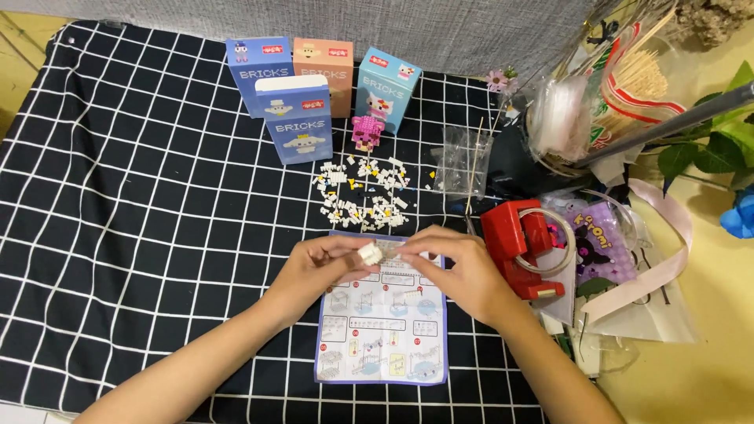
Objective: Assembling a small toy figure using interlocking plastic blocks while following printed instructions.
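My left hand (318, 267) and my right hand (455, 271) meet over the top of an instruction sheet (382, 330), both pinching a small white brick assembly (379, 252) between their fingertips. The sheet lies flat on a black cloth with a white grid (141, 220). Just beyond my hands, a scatter of loose small bricks (363, 195), mostly white with some yellow and black, is spread on the cloth.
Several upright brick boxes (294, 118) and a small pink brick figure (367, 130) stand at the back. A clear plastic bag (462, 161) lies right of the bricks. A red tool (518, 243), purple pouch (601, 247), ribbon and plants crowd the right side.
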